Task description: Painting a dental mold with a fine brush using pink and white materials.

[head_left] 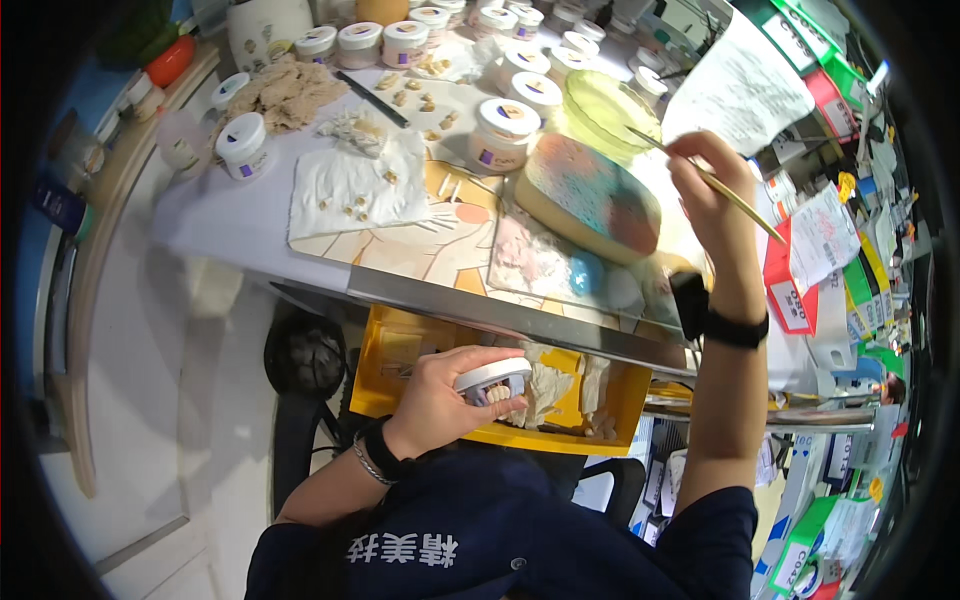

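My left hand (435, 395) is closed round a dental model (495, 374) with a white base and several tooth crowns, held over an open yellow drawer (372, 375). Raised at the right, my right hand (715, 180) pinches a slim brush (742, 206). The brush's tip points left, above the rim of a pale green glass dish (590, 95); whether it touches the dish I cannot tell. Below the dish lies a thick sponge (590, 195), stained blue and red. A palette (515, 255) with pink and blue smears lies partly under the sponge.
Several white-lidded jars (503, 133) crowd the table's back. Small tooth pieces rest on a white tissue (345, 205) at the left, near a dark stick (372, 98) and a crumpled brown mass (285, 95). Red and green trays (790, 280) with papers line the right.
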`<state>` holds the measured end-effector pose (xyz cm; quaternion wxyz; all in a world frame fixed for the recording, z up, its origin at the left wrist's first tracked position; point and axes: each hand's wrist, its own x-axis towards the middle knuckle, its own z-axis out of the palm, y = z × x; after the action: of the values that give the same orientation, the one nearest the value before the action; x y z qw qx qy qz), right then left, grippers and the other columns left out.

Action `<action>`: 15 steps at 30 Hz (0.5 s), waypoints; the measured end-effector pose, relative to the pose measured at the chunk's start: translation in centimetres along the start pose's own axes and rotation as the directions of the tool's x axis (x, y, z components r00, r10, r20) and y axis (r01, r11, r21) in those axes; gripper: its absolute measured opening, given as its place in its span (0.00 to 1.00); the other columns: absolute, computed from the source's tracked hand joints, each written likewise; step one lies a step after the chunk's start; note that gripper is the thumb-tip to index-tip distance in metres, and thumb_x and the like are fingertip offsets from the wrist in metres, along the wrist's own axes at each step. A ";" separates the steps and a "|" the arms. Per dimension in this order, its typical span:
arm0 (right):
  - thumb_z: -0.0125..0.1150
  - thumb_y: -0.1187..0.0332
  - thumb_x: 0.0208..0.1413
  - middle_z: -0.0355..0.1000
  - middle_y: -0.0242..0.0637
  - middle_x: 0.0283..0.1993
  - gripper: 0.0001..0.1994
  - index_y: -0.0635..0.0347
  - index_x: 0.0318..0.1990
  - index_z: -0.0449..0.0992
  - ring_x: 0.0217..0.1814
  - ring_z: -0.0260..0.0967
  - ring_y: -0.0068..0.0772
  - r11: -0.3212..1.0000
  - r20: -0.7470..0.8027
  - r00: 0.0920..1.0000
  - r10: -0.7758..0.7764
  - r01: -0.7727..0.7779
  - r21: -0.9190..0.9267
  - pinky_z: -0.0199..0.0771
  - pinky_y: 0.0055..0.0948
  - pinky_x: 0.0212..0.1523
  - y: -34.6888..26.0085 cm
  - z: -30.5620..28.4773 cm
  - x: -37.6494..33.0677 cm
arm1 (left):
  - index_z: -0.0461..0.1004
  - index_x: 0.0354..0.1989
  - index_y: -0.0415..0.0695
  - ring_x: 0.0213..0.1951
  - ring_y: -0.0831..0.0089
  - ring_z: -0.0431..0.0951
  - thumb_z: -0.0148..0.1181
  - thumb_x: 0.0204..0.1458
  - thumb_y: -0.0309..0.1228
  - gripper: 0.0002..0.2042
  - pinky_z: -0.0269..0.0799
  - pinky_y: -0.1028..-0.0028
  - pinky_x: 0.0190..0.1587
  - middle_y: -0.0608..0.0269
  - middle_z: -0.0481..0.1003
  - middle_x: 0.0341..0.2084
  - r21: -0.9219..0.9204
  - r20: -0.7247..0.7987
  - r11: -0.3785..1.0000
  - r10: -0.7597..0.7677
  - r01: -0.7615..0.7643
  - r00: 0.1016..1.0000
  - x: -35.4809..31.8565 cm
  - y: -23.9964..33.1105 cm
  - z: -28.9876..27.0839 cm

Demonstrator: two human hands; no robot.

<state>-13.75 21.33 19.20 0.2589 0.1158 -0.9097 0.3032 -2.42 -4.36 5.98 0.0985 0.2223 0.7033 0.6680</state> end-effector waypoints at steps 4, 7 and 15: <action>0.54 0.80 0.43 0.67 0.38 0.23 0.04 0.65 0.28 0.71 0.21 0.62 0.25 0.993 0.020 0.994 0.112 -0.111 -0.023 0.60 0.21 0.23 -1.8 -0.8 -5.6 | 0.76 0.42 0.39 0.34 0.78 0.77 0.71 0.42 0.32 0.19 0.73 0.79 0.40 0.58 0.79 0.35 -0.085 -0.015 0.994 -0.067 0.066 0.998 0.1 -0.2 -0.3; 0.52 0.82 0.37 0.62 0.37 0.21 0.05 0.64 0.25 0.68 0.19 0.58 0.27 0.999 0.098 0.995 0.011 -0.007 -0.042 0.56 0.24 0.21 -3.8 -1.7 -8.9 | 0.76 0.41 0.37 0.33 0.81 0.76 0.71 0.42 0.32 0.18 0.72 0.79 0.39 0.61 0.79 0.33 -0.210 0.028 0.967 -0.140 0.142 0.990 0.4 -0.4 -0.2; 0.48 0.74 0.40 0.69 0.43 0.30 0.12 0.68 0.34 0.74 0.23 0.61 0.26 0.944 0.054 0.998 0.029 -0.045 0.327 0.59 0.22 0.25 -6.4 -1.4 -14.0 | 0.76 0.39 0.36 0.32 0.84 0.75 0.70 0.43 0.32 0.17 0.72 0.81 0.36 0.63 0.78 0.31 -0.268 0.075 0.928 -0.247 0.258 0.966 0.2 -0.2 -0.5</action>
<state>0.87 17.86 15.72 0.2081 0.1475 -0.8548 0.4520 -2.85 -4.72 5.89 0.2273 0.1274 0.6242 0.7365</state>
